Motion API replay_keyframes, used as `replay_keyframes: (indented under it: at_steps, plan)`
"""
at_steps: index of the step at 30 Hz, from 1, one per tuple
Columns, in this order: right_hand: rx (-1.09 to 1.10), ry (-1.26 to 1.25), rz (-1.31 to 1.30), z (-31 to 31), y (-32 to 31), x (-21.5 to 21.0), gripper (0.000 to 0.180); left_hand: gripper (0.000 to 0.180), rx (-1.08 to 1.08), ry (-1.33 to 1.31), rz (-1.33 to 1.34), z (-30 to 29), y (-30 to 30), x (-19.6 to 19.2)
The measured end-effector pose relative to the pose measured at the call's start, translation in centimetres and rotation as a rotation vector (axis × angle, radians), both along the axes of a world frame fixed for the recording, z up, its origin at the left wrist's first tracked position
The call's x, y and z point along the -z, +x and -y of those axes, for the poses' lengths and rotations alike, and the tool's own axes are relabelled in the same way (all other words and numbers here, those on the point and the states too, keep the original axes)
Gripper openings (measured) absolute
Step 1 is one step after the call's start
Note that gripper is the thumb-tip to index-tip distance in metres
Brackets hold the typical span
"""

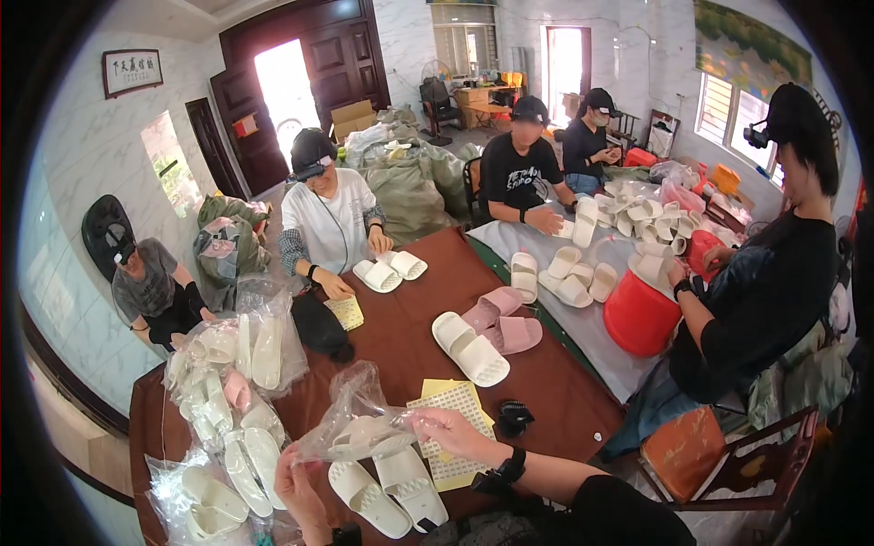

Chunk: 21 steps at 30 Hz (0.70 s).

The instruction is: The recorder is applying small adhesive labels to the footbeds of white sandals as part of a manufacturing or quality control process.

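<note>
A clear plastic bag [357, 400] is stretched between my hands at the near edge of the table. My left hand [302, 491] grips its left side, and the fingers of my right hand [446, 431] pinch its right edge. Just below lies a pair of white slippers, the left slipper [369, 499] beside the right slipper [411, 487]. White strap shapes show through the plastic; whether they are inside the bag or behind it, I cannot tell. Sheets of small stickers [460, 409] with yellow backing lie beneath and beyond my right wrist.
Bagged slippers [218, 409] pile up on the left. Farther off on the brown table [391, 328] are a white slipper [471, 349], pink slippers [503, 320] and a black cap [320, 328]. Co-workers sit or stand around; a red bucket [640, 309] and a chair [685, 452] are at right.
</note>
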State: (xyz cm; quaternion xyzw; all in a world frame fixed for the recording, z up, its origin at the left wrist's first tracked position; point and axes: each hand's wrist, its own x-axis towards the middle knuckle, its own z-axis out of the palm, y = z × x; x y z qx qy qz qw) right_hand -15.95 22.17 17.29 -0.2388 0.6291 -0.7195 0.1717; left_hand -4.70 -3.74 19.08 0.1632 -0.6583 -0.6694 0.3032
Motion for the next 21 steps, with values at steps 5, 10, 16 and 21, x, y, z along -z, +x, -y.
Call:
replay_keyframes:
  at_steps: [5, 10, 16, 21]
  plan:
    - [-0.019, -0.117, 0.049, 0.1, 0.1, -2.0, 0.029, 0.018, 0.026, -0.104, -0.212, -1.5, -0.2, -4.0]
    - [0.003, -0.186, -0.032, -0.3, 0.4, -4.3, 0.027, 0.02, 0.031, -0.201, -0.321, -2.9, 0.1, -6.5]
    - [0.027, -0.349, -0.209, -1.3, 0.7, -7.2, 0.025, 0.019, -0.009, -0.3, -0.485, -3.6, 0.5, -8.2]
    - [0.09, -0.32, -0.412, -2.8, 1.0, -9.0, 0.024, 0.019, -0.046, -0.367, -0.524, -2.9, 1.5, -8.2]
